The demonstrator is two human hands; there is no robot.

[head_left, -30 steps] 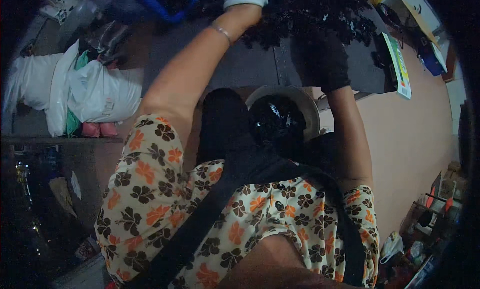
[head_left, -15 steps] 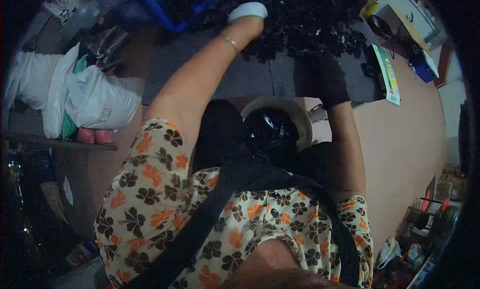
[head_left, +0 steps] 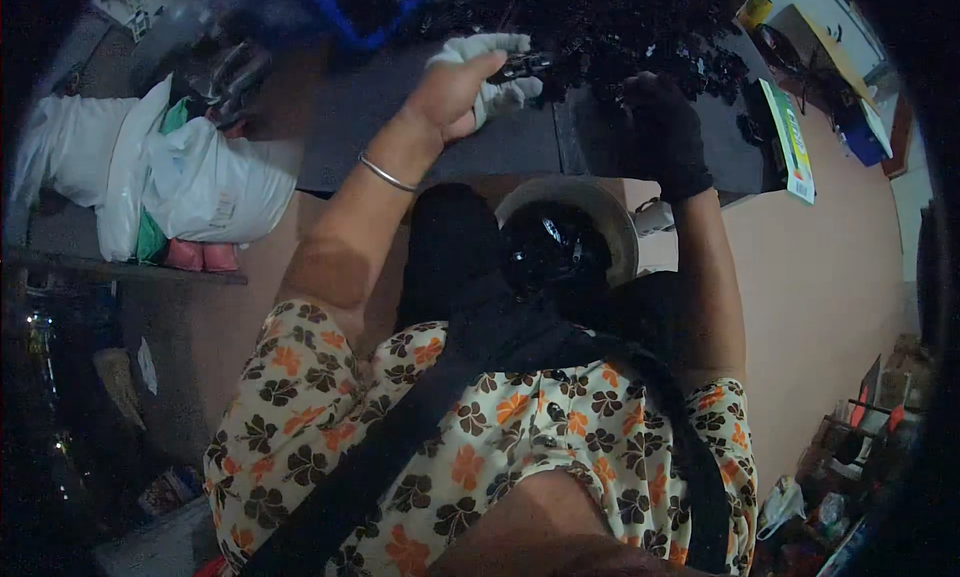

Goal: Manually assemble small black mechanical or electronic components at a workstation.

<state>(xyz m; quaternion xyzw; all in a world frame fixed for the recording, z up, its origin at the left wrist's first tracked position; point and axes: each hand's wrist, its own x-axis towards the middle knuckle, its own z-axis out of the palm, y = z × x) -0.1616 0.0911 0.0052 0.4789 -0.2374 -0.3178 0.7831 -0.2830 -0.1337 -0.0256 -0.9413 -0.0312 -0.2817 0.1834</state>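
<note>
My left hand [head_left: 465, 82] wears a white glove that leaves the thumb bare. Its fingers close on a small shiny dark part [head_left: 527, 67], held over the dark worktable [head_left: 400, 142] beside a large pile of black parts [head_left: 610, 32]. My right hand [head_left: 668, 137], in a black glove, is at the near right of that pile. Its fingers blend into the dark background, so their hold does not show. Under the table's near edge, a pale bucket [head_left: 625, 232] between my knees holds shiny black pieces [head_left: 555, 242].
White plastic sacks [head_left: 220, 182] are stacked at the left. A blue-rimmed crate [head_left: 365, 37] stands at the far left of the table. A green and white box [head_left: 788, 142] lies at its right edge. Bags and clutter [head_left: 785, 502] stand low at the right.
My left hand has drawn back from the pile toward me and now shows a small dark part in its fingers. My right hand has shifted slightly, staying near the pile.
</note>
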